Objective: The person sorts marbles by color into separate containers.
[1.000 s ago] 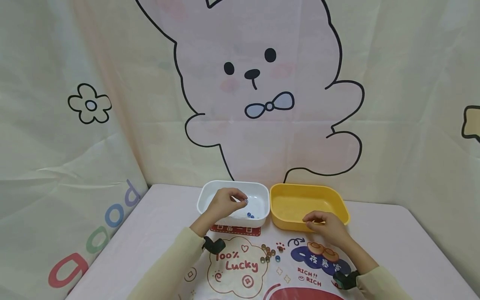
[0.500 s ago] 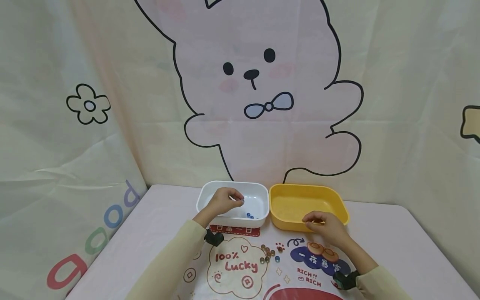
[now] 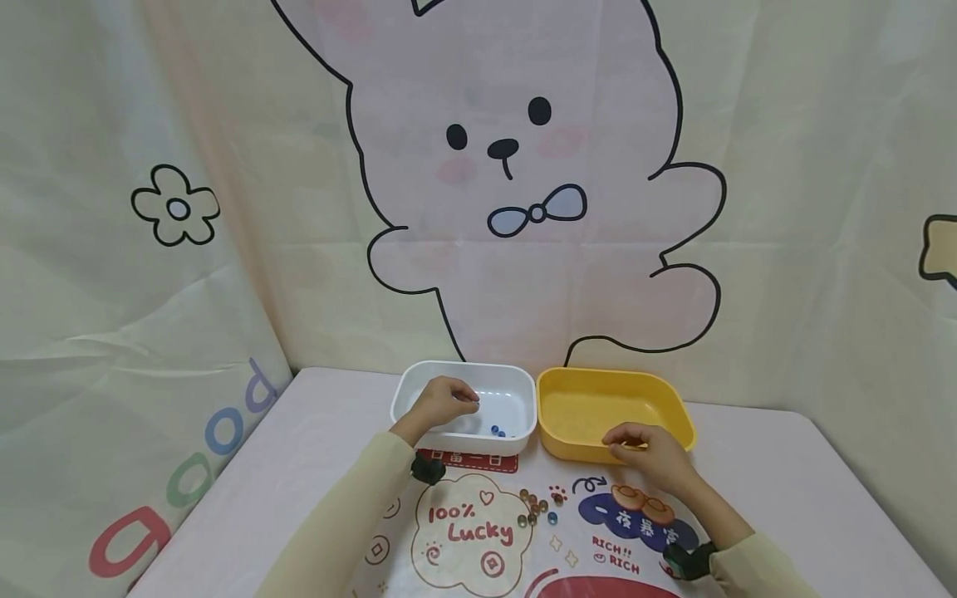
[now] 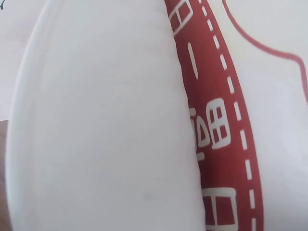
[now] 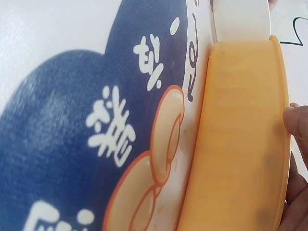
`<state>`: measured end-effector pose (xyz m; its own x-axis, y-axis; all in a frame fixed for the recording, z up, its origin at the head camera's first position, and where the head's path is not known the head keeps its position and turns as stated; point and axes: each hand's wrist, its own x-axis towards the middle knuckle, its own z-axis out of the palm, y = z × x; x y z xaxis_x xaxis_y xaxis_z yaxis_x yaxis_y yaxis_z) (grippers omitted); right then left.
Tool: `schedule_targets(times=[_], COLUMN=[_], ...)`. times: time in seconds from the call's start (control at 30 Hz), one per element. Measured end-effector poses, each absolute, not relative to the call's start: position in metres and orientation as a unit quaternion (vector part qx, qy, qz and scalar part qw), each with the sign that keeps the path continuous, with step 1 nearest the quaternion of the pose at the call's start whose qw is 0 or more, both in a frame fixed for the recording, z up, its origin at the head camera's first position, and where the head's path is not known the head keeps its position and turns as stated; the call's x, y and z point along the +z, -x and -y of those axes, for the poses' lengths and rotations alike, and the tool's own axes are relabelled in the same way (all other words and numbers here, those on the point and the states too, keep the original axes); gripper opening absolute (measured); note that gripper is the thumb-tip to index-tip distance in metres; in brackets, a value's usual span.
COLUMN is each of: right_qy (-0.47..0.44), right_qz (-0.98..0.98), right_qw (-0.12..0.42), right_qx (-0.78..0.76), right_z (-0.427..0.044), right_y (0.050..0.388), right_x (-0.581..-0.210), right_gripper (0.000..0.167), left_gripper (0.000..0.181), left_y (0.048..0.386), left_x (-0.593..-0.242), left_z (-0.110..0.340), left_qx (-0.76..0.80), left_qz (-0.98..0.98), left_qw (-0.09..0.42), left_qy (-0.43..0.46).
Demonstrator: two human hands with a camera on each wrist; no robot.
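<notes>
My left hand (image 3: 443, 400) is over the white tub (image 3: 523, 375), its thumb and fingertips pinched together on a small bluish marble that they almost wholly hide. Inside that tub lie a few small blue marbles (image 3: 497, 431). At the near rim of the yellow tub (image 3: 591, 394) is my right hand (image 3: 654, 453), loosely curled; no thing shows between its fingertips. In the right wrist view the thumb (image 5: 297, 120) touches or overlaps the yellow rim, with the other fingers partly hidden behind. Only the white tub's outer wall (image 4: 106, 115) fills most of the left wrist view.
Several brown and greenish marbles (image 3: 533, 508) lie loose on the printed mat in front of the tubs, with one blue marble (image 3: 552, 518) beside them. The tubs stand side by side at the back, before a cartoon-printed curtain (image 3: 598, 291).
My left hand has shifted slightly to the left over the white tub, and the marble in its fingers shows less. The right hand stays at the yellow rim.
</notes>
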<state>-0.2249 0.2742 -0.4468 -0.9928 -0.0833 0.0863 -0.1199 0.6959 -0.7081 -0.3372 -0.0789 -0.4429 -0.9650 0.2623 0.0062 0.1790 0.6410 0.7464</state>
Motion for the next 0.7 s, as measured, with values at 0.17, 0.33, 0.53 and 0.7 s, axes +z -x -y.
schedule_targets(times=[0.17,0.33,0.53,0.7], right_qy=[-0.054,-0.055,-0.056,-0.059], right_qz=[0.921,0.921,0.920,0.922], right_qw=[0.019,0.020,0.016,0.018], right_qx=[0.385,0.385,0.388,0.383], right_z=[-0.275,-0.275,-0.275,-0.275], right_y=[0.227,0.227,0.226,0.226], right_x=[-0.446,-0.446,-0.446,-0.445], right_gripper=[0.011,0.011,0.012,0.011], left_gripper=[0.010,0.010,0.010,0.010], left_y=[0.343,0.347,0.349,0.349], left_x=[-0.447,-0.452,-0.456,-0.458], left_z=[0.079,0.080,0.081,0.082], left_qx=[0.399,0.405,0.414,0.415], left_qz=[-0.909,-0.908,-0.905,-0.904], left_qw=[0.060,0.072,0.091,0.094], left_qy=[-0.105,-0.079,-0.042,-0.043])
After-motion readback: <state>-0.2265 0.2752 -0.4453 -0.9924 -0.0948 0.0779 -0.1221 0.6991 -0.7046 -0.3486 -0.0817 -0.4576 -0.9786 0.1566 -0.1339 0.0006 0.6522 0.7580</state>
